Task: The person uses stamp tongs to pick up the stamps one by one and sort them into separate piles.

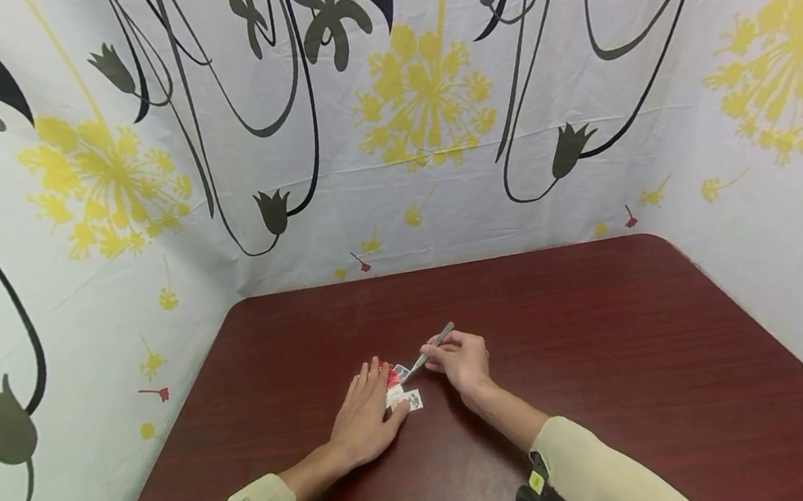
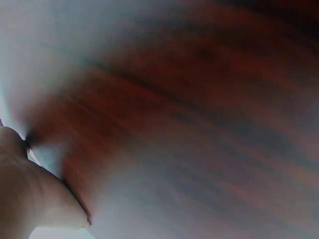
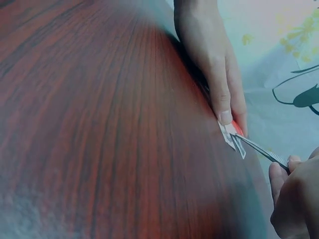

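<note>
My left hand (image 1: 366,416) lies flat on the table with straight fingers, pressing a small red-and-white paper piece (image 1: 392,377). Its thumb rests on a white printed slip (image 1: 414,400) that sticks out to the right. Between thumb and fingers, my right hand (image 1: 465,363) pinches grey metal tweezers (image 1: 443,333). The tweezers' tips reach the paper just right of the left fingers, at a small printed flap. From the right wrist view, two narrow strips of the paper (image 3: 240,148) poke out by the tips. Most of the paper is hidden under the left hand.
A dark red wood-grain table (image 1: 574,330) spreads around both hands. White cloth with flower prints (image 1: 369,229) hangs along its back and sides. A black device (image 1: 530,499) with a yellow label is at the right sleeve cuff.
</note>
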`<state>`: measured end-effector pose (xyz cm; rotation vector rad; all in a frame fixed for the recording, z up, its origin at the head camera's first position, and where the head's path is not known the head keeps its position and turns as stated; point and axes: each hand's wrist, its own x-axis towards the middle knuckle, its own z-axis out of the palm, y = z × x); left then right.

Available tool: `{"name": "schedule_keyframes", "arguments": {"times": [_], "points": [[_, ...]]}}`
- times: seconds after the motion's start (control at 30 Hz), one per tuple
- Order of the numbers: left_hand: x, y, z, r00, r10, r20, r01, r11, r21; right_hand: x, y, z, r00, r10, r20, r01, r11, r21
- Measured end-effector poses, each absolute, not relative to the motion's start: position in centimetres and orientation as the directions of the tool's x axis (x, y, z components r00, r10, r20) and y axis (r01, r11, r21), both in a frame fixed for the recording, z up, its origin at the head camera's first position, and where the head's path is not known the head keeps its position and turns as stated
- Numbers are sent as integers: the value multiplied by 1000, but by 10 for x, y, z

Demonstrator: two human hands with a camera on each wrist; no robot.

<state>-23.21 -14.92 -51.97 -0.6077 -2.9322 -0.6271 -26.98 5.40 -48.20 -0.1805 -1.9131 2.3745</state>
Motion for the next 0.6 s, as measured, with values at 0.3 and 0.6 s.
{"name": "schedule_keyframes", "arguments": {"times": [0.3,0.6], "points": [[-233,-152,-514,-911,386,148,410,796,445,-268,60,-481,-986,165,-28,-11,-231,-973],[-233,-154,-513,-910,381,162,411,787,460,-270,68,-480,-982,184,-30,-19,-258,-966]]}}
